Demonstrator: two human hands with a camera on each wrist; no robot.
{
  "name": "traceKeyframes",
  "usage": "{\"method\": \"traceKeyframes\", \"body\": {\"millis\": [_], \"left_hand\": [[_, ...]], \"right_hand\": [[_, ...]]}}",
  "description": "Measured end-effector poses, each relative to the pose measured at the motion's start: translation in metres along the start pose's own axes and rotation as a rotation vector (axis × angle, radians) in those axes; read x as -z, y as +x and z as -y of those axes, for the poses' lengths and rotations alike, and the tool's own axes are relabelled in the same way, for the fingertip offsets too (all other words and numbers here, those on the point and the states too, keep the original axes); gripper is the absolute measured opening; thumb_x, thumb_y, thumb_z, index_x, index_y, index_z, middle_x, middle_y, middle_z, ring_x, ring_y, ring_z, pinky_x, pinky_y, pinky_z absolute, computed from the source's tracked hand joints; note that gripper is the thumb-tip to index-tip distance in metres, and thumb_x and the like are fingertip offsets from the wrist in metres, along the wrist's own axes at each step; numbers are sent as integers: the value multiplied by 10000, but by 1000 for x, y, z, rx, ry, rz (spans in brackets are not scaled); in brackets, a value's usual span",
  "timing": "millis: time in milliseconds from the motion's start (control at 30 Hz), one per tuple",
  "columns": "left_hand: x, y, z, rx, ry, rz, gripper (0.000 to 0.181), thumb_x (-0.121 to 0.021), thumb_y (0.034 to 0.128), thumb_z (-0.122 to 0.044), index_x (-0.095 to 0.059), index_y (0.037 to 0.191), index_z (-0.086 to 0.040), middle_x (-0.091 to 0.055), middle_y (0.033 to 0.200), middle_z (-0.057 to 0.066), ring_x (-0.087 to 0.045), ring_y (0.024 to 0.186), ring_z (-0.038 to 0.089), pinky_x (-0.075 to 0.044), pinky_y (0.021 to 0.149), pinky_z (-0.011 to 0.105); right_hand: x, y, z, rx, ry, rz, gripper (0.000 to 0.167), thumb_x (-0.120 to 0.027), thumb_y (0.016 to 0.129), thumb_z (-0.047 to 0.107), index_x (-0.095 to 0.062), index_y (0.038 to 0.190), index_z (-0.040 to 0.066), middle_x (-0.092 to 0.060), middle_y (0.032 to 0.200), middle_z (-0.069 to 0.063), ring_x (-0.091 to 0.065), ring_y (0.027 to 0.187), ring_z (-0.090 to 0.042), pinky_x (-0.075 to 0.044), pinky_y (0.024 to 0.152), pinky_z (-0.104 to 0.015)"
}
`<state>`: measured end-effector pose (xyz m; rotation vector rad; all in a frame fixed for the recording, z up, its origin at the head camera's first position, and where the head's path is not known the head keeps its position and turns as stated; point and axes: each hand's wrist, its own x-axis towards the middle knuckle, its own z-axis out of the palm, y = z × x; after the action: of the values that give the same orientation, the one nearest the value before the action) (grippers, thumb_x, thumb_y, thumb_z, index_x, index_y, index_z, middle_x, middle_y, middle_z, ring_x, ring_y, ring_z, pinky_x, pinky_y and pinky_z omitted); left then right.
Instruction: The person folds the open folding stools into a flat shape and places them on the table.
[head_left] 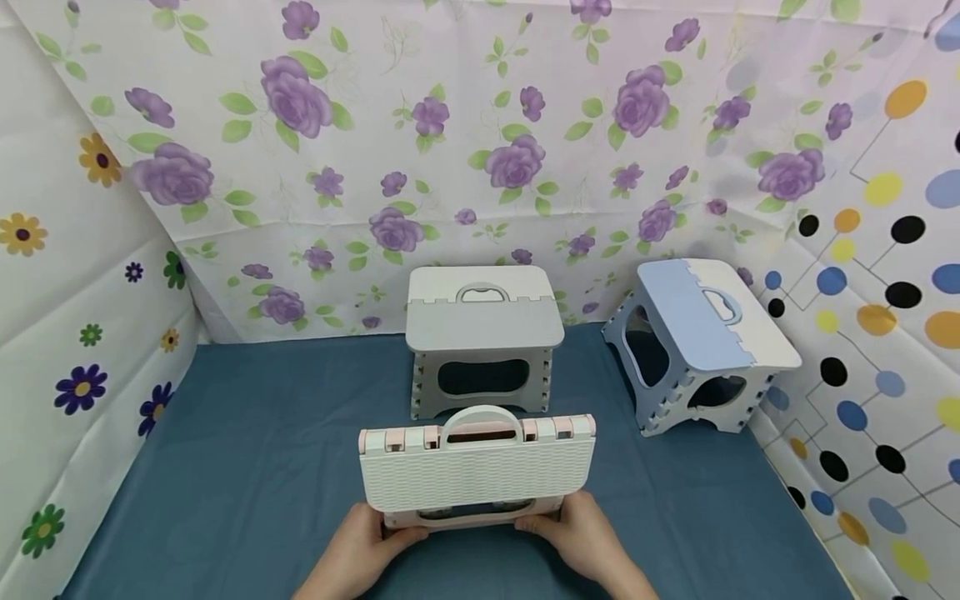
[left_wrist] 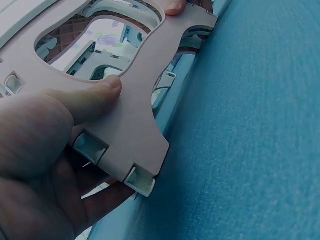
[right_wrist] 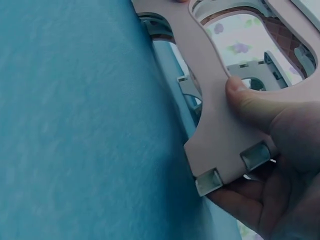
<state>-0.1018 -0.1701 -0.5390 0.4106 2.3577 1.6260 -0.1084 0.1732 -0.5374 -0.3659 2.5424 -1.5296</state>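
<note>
A pink-and-white folding stool [head_left: 480, 477] with a woven-textured flap and a white arched handle [head_left: 482, 421] is before me, near the front of the blue cloth. My left hand [head_left: 358, 546] grips its lower left corner, thumb on the near pink leg panel [left_wrist: 137, 117] and fingers behind it. At the lower right corner my right hand [head_left: 583, 540] holds it the same way, thumb lying beside the oval cutout in the right wrist view, on the pink panel [right_wrist: 217, 135]. The stool's top hangs folded down towards me. Its far side is mostly hidden.
A grey-and-white stool [head_left: 483, 325] stands unfolded just behind the pink one. To the right, a blue-and-white stool [head_left: 678, 333] stands unfolded at an angle. Blue cloth [head_left: 262, 450] covers the surface, and patterned sheets [head_left: 465, 167] hang along the back and sides.
</note>
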Motion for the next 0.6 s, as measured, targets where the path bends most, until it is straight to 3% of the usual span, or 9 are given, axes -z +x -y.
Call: {"method": "traceKeyframes", "body": {"millis": [200,367,500,600], "left_hand": [[6,-3,0,-19,77,-46,472,-883,910,-356,-683,1308,-200,-744,1206,-17,-728,1015,98,-595,806,311],[13,-5,-2,45,156,-117,527,-958,809,-375,-704,1243,-219,-735,1082,-43,-709,877,69,-580,699,295],[15,-1,-3,99,178,-186,779,-1022,703,-396,-617,1356,-266,-682,1191,-80,-680,1054,92,-573,899,383],[14,1,-4,114,191,-222,979,-1048,656,-392,-508,1465,-277,-612,1335,-65,-603,1235,136,-492,1056,481]], "right_hand": [[7,-3,-4,-72,-89,8,445,-879,910,368,-681,1266,188,-719,1118,30,-661,886,-101,-532,713,-308],[16,-7,-5,-170,-55,-37,661,-918,863,401,-593,1357,106,-711,1156,-63,-714,968,-179,-585,749,-315],[19,-9,-8,-204,-30,-74,793,-945,837,370,-496,1429,91,-688,1178,-99,-721,1001,-201,-595,770,-319],[21,-8,-10,-175,-82,-76,712,-933,850,385,-553,1411,168,-659,1176,-56,-674,942,-188,-542,732,-303]]}}
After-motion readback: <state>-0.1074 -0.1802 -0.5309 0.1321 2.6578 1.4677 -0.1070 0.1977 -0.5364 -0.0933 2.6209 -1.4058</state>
